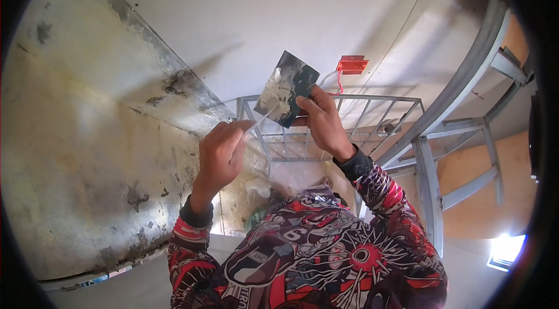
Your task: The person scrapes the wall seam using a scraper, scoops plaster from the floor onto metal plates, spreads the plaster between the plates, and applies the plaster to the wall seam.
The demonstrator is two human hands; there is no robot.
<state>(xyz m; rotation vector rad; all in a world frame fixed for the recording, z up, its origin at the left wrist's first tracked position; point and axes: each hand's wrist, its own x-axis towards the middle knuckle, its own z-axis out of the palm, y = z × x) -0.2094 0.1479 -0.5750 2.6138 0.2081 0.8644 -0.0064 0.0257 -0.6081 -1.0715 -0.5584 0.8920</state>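
In front of me my right hand (pixel 322 121) grips a dark rectangular board (pixel 301 86) by its right edge, thumb on the upper face. Off-white putty (pixel 276 86) is smeared thickly over the board's left and middle parts. My left hand (pixel 222 149) is closed around a thin, pale putty spreader (pixel 259 123), seen nearly edge-on. The spreader's far end meets the putty near the board's lower left edge. How the left fingers sit on it is partly hidden.
A red electrical box (pixel 352 65) with hanging wires sits on the white panel (pixel 279 6). Grey metal railing (pixel 378 99) lies beyond my hands. A curved steel frame (pixel 451 99) rises at right. The left wall (pixel 116 175) is stained and patchy. Bright light enters at lower right.
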